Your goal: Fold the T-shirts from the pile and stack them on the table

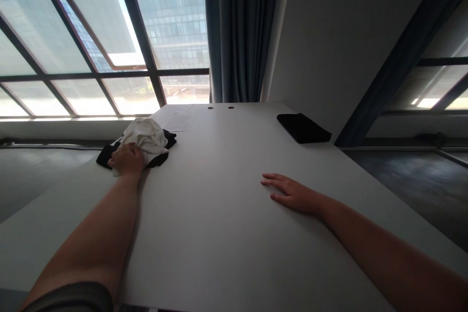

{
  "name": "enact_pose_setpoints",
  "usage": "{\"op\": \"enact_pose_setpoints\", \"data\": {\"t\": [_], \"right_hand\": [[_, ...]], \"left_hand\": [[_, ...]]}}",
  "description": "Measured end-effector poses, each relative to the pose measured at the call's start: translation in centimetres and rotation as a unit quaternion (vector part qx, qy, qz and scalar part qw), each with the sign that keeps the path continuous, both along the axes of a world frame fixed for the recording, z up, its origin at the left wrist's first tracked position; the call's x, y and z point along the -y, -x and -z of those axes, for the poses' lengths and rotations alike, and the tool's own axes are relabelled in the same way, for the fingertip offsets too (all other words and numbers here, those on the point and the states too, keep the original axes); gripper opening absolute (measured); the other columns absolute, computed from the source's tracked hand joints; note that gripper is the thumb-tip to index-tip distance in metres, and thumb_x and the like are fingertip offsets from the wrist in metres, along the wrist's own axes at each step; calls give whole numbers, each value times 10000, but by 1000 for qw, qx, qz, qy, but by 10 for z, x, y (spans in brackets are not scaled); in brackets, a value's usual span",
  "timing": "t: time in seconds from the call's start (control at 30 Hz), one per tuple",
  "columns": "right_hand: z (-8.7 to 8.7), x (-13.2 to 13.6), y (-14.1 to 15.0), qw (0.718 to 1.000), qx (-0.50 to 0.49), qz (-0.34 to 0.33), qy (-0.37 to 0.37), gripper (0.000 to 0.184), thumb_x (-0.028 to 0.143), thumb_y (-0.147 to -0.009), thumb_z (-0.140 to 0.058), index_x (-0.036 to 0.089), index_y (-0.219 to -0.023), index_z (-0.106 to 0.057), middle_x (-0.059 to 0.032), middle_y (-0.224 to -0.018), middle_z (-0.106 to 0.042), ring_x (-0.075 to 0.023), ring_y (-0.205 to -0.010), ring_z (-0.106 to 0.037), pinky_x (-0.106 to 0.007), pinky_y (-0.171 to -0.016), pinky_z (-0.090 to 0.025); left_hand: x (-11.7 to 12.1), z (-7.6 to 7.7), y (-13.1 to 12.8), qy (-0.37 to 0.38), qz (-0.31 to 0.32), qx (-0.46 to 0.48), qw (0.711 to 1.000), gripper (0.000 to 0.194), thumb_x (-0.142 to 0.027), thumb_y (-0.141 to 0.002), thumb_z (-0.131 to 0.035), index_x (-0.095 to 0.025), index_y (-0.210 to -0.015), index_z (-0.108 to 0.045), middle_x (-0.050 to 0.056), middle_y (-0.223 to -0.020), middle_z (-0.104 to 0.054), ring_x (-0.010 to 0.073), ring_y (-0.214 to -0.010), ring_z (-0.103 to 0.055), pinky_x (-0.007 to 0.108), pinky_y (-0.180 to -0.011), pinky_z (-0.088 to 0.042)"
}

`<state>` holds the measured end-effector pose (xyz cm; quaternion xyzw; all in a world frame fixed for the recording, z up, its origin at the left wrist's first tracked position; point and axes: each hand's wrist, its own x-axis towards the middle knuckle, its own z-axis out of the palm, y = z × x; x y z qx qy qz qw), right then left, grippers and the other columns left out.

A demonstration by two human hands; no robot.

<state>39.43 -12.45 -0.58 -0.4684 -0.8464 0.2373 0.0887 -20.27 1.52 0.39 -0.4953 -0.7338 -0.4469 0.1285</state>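
Cloth, white and loosely bunched, lies on top of dark fabric toward the left side of the white table. The person's left hand touches its near left part, fingers bent against the folds; whether they grip it or merely press cannot be told. The right hand is well apart from the pile, to its right and nearer the person, fingers extended and slightly parted, holding nothing; whether it touches the tabletop is unclear. Beyond the right hand, near the table's right edge, lies a flat black item. Paper lies just beyond the white bundle.
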Motion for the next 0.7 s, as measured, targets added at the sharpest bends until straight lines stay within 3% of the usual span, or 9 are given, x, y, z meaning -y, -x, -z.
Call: {"op": "enact_pose_setpoints", "data": {"t": [0.1, 0.2, 0.37, 0.6, 0.7], "right_hand": [[1, 0, -1, 1000, -1, 1, 1, 703, 614, -1031, -481, 238, -1624, -519, -41, -1703, -260, -297, -1578, -274, -485, -1347, -232], [0, 0, 0, 1000, 1, -1, 1, 701, 601, -1029, -476, 230, -1622, -521, -46, -1702, -262, -296, -1578, -276, -495, -1343, -240], [-2, 1, 2, 1000, 4, -5, 0, 700, 588, -1037, -468, 221, -1632, -506, -48, -1706, -253, -289, -1585, -262, -490, -1346, -235], [-3, 3, 1, 1000, -8, -1, 9, 679, 567, -1039, -501, 249, -1639, -499, -40, -1709, -247, -290, -1590, -255, -501, -1348, -223], [-4, 4, 1, 1000, -15, -1, 14, 670, 558, -1034, -526, 253, -1631, -510, -43, -1707, -253, -289, -1591, -255, -496, -1350, -220]], "left_hand": [[2, -3, -3, -17, 18, -7, 1000, 486, -505, -1004, -384, -163, -1125, -708, 280, -1252, -644, 497, -1258, -546, 768, -1026, -320], [3, -9, -12, -39, 71, -32, 996, 400, -448, -1010, -439, -163, -1106, -703, 205, -1136, -665, 397, -1184, -599, 645, -1086, -366], [13, -21, -62, -35, 212, -138, 967, 310, -369, -1026, -469, -169, -1073, -701, 116, -1063, -678, 270, -1064, -612, 432, -1052, -427], [48, -16, -171, 77, 413, -251, 872, 272, -299, -1055, -454, -248, -1085, -720, 56, -1101, -730, 232, -1060, -651, 403, -1084, -441], [76, -12, -210, 141, 525, -267, 796, 251, -264, -1049, -472, -256, -1109, -716, 40, -1118, -739, 203, -1084, -661, 366, -1103, -444]]}}
